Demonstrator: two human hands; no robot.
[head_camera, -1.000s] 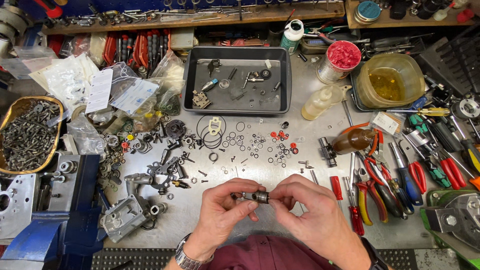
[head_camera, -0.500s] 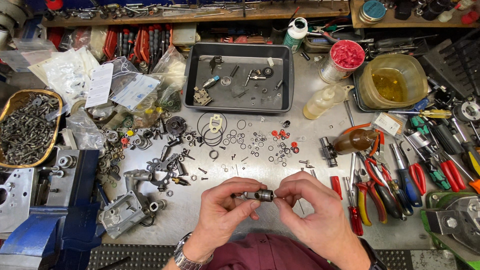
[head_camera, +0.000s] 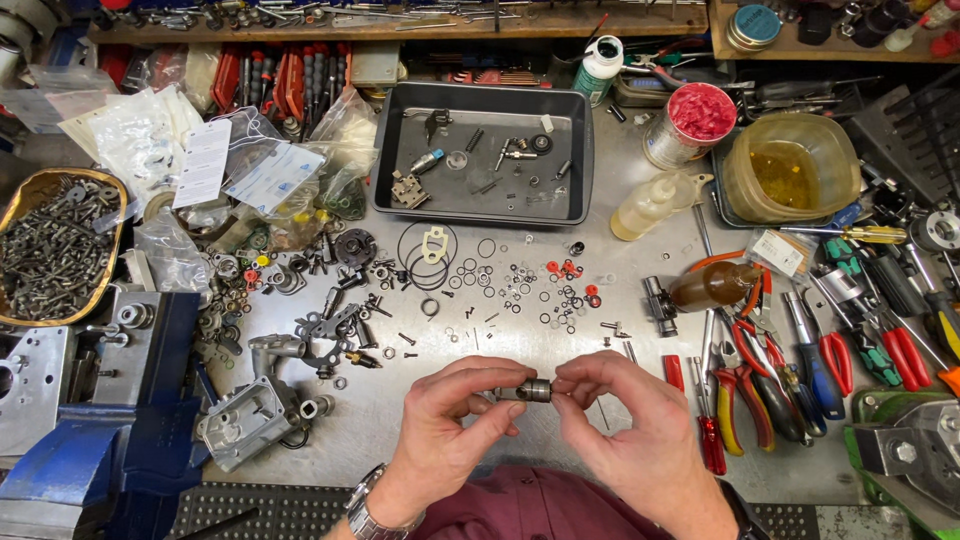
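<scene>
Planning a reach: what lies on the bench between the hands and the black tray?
Head view: loose O-rings, washers and small screws scattered on the bench, between the hands and black tray.

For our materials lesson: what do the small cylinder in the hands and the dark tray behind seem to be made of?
Small cylinder: probably steel, machined, with grey sheen and a darker band. Dark tray: likely sheet metal with a dull dark coating, judging by its thin rolled rim; plastic cannot be ruled out.
</scene>
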